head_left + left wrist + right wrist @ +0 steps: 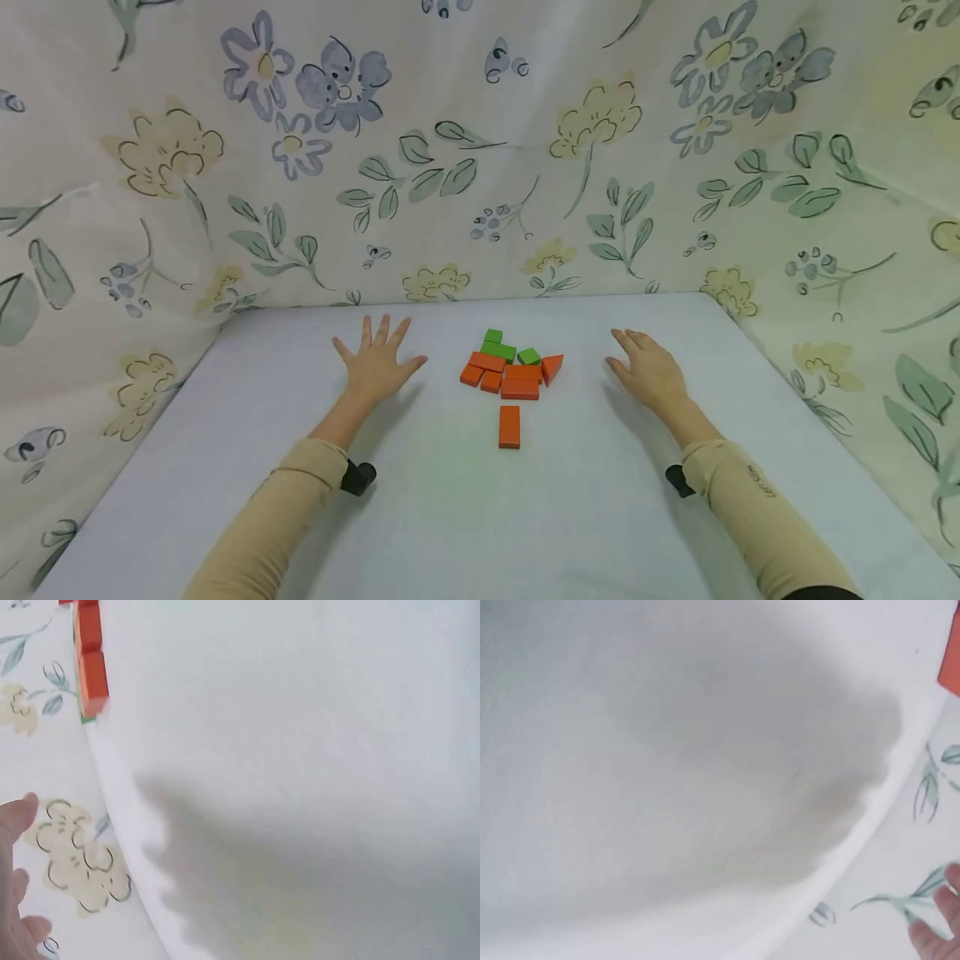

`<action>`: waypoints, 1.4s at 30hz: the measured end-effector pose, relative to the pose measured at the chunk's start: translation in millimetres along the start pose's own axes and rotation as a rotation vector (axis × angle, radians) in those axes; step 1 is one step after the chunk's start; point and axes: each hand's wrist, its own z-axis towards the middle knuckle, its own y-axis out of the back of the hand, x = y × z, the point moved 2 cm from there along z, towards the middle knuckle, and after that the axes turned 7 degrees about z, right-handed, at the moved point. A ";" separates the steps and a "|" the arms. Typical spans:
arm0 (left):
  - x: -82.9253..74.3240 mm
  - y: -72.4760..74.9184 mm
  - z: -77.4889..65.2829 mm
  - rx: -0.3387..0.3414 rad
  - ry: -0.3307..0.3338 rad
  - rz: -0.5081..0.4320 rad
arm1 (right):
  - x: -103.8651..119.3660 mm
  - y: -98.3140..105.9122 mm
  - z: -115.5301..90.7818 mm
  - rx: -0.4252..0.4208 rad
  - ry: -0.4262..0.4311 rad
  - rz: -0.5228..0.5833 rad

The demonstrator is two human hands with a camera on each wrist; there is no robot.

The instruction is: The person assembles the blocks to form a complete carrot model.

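My left hand [377, 367] hovers left of a cluster of toy blocks, its fingers spread wide and nothing in them. On the other side, my right hand [647, 368] is held over the table with its fingers extended and close together, holding nothing. Between them lie several orange blocks [521, 388], several green blocks [498, 351] behind these, and an orange triangular block [552, 368] at the right end. One orange rectangular block [509, 427] lies apart, nearer to me. In the left wrist view, orange blocks [93, 679] show at the upper left, beyond the fingertips.
The white table [435, 517] carries the blocks and the shadows of both arms. A floral cloth [480, 175] hangs behind the table's far edge and along both sides. Dark wrist devices [358, 478] are strapped at the sleeve cuffs.
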 end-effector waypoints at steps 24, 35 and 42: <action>-96.6 -20.9 -17.8 0.357 -0.308 -0.749 | 75.5 -50.8 9.9 0.197 0.145 0.559; -115.6 -32.5 -21.4 0.399 -0.357 -0.773 | 98.8 -54.5 9.6 0.306 0.289 0.188; -118.2 -31.6 -23.4 0.380 -0.393 -0.695 | 102.0 -37.8 0.6 0.326 0.352 0.015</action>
